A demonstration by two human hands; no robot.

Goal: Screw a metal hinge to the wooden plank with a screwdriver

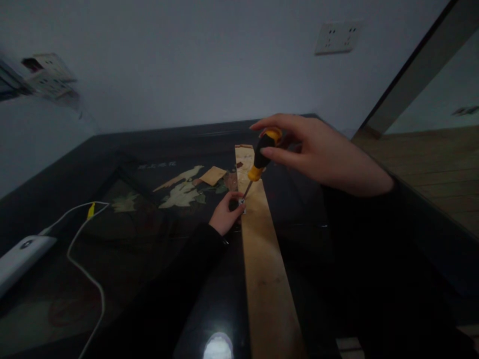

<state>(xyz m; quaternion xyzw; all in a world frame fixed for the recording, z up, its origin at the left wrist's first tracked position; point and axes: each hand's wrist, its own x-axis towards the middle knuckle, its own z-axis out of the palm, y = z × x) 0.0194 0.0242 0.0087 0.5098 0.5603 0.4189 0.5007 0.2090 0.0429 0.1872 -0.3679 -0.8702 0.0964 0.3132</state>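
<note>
While your two hands work over one board, the one screwdriver slants down to its left edge, black-and-yellow handle up and to the right, tip at a small metal piece. You have one such piece there, on the board's left edge; whether the tip sits in a screw is too small to tell. Your right hand grips the handle from the right, thumb on the near side and fingers bent over the top end. Your left hand pinches the metal piece between thumb and fingers, beside the tip. A single band circles your left wrist.

The board lies lengthwise before you on a dark, glossy table, its far end rough and chipped. Left of that end you have one tan square, lying over printed leaves and a pale bird. Farther left, you see one white device, one white cable and one yellow tag on the cable. Beyond the table, one outlet plate with two sets of holes is on the wall facing you.
</note>
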